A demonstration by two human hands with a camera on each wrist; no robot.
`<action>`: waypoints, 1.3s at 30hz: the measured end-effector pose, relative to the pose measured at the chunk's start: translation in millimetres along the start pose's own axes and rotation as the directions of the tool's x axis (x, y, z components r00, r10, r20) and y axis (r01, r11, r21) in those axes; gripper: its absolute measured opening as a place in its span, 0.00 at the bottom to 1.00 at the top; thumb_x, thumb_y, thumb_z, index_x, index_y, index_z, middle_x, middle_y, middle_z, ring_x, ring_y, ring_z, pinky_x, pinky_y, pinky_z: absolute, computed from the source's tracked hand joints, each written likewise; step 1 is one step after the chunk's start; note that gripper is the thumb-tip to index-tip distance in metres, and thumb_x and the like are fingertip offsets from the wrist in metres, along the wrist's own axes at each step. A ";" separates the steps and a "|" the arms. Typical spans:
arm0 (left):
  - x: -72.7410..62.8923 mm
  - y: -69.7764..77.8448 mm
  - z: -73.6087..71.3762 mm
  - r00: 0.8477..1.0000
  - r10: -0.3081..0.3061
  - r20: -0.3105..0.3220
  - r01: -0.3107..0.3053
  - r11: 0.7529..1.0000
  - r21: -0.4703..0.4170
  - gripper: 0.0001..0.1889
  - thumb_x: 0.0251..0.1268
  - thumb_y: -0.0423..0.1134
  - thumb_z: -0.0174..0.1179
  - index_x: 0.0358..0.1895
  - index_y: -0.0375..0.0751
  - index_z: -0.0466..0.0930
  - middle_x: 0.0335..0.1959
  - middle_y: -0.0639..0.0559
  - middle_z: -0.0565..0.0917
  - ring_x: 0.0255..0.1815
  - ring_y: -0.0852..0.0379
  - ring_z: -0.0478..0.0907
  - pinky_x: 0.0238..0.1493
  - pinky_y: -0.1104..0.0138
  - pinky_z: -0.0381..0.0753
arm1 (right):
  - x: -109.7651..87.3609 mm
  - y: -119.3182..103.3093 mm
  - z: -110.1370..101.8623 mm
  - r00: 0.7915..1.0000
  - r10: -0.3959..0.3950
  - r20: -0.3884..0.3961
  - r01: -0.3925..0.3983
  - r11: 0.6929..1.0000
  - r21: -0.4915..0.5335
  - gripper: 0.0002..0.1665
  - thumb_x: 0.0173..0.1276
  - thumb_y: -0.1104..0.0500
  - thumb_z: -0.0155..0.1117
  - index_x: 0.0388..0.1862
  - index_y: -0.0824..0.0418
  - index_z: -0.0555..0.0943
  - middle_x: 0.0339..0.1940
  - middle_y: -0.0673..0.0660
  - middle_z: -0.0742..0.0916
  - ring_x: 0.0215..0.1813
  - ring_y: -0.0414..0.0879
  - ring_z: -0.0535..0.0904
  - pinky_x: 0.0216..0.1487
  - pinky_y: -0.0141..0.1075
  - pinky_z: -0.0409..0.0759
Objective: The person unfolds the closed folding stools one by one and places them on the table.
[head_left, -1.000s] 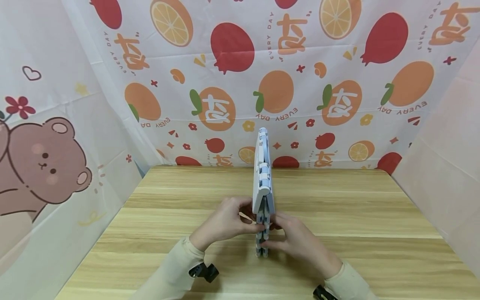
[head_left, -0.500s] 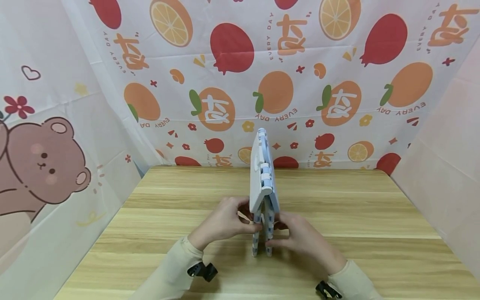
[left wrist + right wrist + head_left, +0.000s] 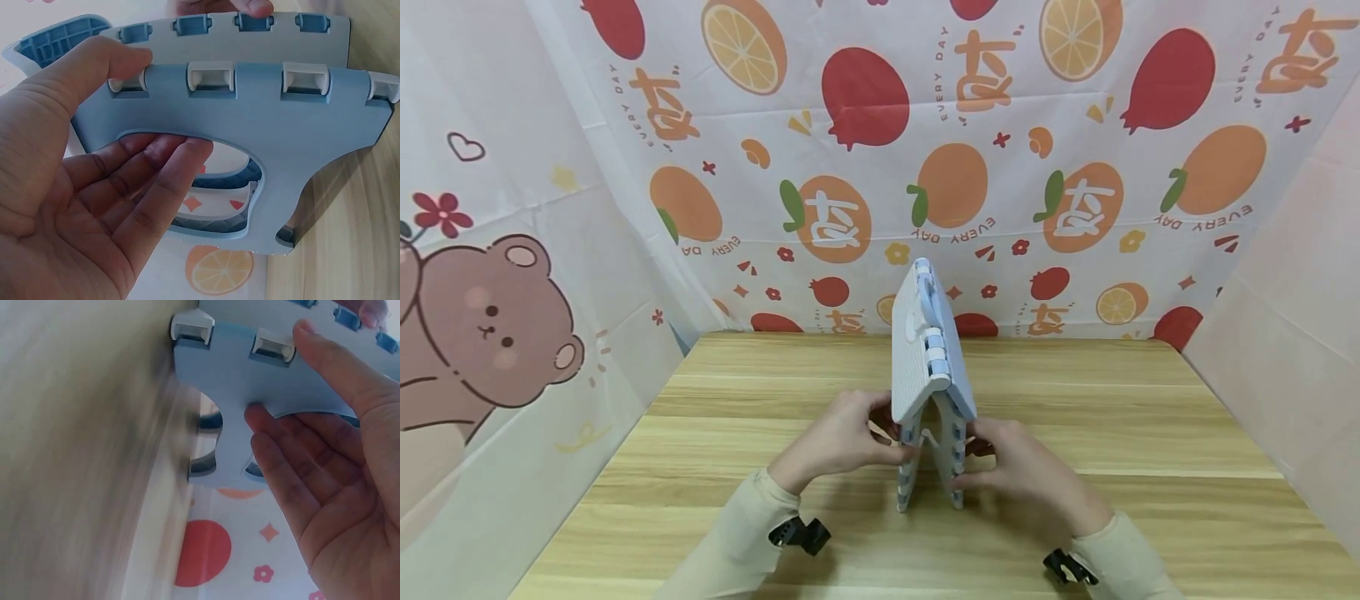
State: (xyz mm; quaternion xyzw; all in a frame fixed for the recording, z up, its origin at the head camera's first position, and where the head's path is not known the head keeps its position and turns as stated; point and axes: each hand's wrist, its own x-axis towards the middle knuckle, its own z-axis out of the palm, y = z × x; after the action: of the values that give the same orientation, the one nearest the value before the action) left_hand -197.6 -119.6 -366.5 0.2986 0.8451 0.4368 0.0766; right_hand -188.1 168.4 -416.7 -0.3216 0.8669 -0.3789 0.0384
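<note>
Stool (image 3: 942, 367) part-folded, held both sides

It was upright, counter (image 3: 1075, 400) below it, top (image 3: 914, 371) peaked, sides parted underneath; couldn't tell if it bore on the wood. Left grip (image 3: 846, 437) was pinching left leg panel (image 3: 269, 119) on stool's left, thumb over the clipped edge. Right grip (image 3: 1026, 462) was pinching right leg panel (image 3: 231, 381) on stool's right, thumb at its clipped edge too. My read on risk: nipped thumbs, since both sat where the folds could have closed if a panel slipped and swung in. Uneven pull could also have skewed or tipped stool, one grip per panel.
</note>
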 end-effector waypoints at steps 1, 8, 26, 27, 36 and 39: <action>-0.2 -0.1 -0.8 1.000 0.001 0.002 -0.001 1.000 0.000 0.21 0.57 0.38 0.81 0.53 0.40 0.86 0.40 0.51 0.90 0.44 0.47 0.89 0.44 0.70 0.91 | -0.3 0.6 -1.3 1.000 -0.002 0.001 0.002 1.000 -0.006 0.33 0.60 0.51 0.86 0.61 0.61 0.84 0.55 0.56 0.92 0.52 0.47 0.91 0.56 0.42 0.91; -1.2 -2.0 -6.0 1.000 0.011 0.020 -0.012 1.000 0.014 0.20 0.57 0.38 0.80 0.52 0.41 0.86 0.37 0.54 0.89 0.42 0.50 0.90 0.44 0.66 0.92 | -3.4 4.1 -10.0 1.000 0.028 0.013 -0.027 0.999 -0.020 0.33 0.59 0.50 0.87 0.60 0.62 0.85 0.55 0.57 0.92 0.51 0.46 0.91 0.54 0.38 0.91; -2.9 -7.8 -16.4 0.999 0.019 0.046 -0.021 0.999 0.047 0.20 0.56 0.40 0.81 0.50 0.42 0.87 0.36 0.54 0.89 0.40 0.52 0.90 0.42 0.70 0.90 | -8.8 8.4 -23.4 0.997 0.074 0.019 -0.074 0.997 -0.018 0.33 0.58 0.50 0.88 0.58 0.63 0.86 0.53 0.58 0.92 0.52 0.49 0.92 0.54 0.39 0.91; -3.0 -7.9 -17.0 0.999 0.021 0.045 -0.023 0.998 0.051 0.20 0.56 0.40 0.81 0.50 0.42 0.87 0.36 0.54 0.90 0.40 0.53 0.90 0.42 0.70 0.90 | -9.1 8.9 -24.1 0.998 0.067 0.018 -0.066 0.998 -0.019 0.33 0.58 0.51 0.88 0.57 0.63 0.86 0.53 0.58 0.92 0.51 0.49 0.92 0.54 0.39 0.91; -4.6 -8.5 -21.7 0.998 0.010 0.060 -0.013 0.998 0.054 0.19 0.56 0.41 0.82 0.50 0.43 0.87 0.36 0.53 0.90 0.39 0.57 0.90 0.40 0.70 0.89 | -10.8 11.5 -30.3 0.999 0.049 0.020 -0.048 0.999 -0.015 0.31 0.57 0.51 0.88 0.55 0.63 0.87 0.52 0.58 0.92 0.50 0.49 0.92 0.54 0.40 0.92; -4.8 -9.6 -23.4 0.998 0.008 0.066 -0.011 0.999 0.045 0.19 0.56 0.40 0.82 0.49 0.42 0.87 0.36 0.52 0.90 0.38 0.60 0.89 0.40 0.70 0.90 | -11.2 13.2 -31.2 0.999 0.042 0.017 -0.042 0.999 -0.012 0.30 0.56 0.52 0.89 0.54 0.63 0.87 0.51 0.57 0.93 0.50 0.47 0.92 0.54 0.40 0.91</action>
State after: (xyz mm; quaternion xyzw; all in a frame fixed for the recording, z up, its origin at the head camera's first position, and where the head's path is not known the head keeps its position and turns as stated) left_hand -207.0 -142.8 -360.5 0.3182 0.8504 0.4080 0.0956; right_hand -195.9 201.4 -405.5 -0.3067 0.8753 -0.3703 0.0522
